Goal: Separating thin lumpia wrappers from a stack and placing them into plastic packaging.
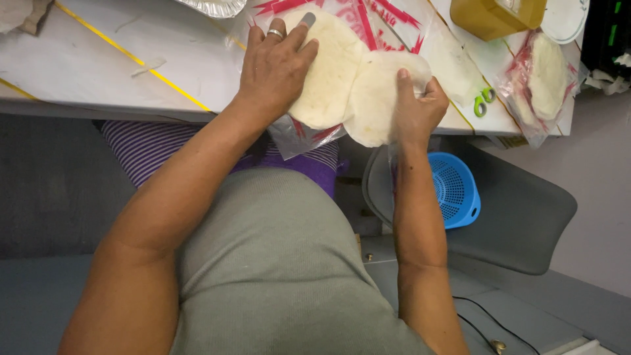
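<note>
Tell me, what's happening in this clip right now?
A person at a white table handles flat pale dough rounds. The left hand presses on one round lying on a clear bag with red print. The right hand grips a second round at the table edge. Another bagged round lies to the right, beside green-handled scissors.

Under my left hand (276,66) I see a pale cream flatbread (328,72), and a silver ring (275,33) shows on that hand. My right hand (417,108) pinches a second flatbread (378,98), equally off-white. Beneath both grips lies a clear bag (368,23) printed with red streaks. Left of my left grip the white table (98,59) carries thin yellow lines. Right of my right grip I spot green-handled scissors (484,100); below it, a bright blue perforated basket (453,190). Below my left wrist, purple-and-white striped fabric (141,144) shows.
</note>
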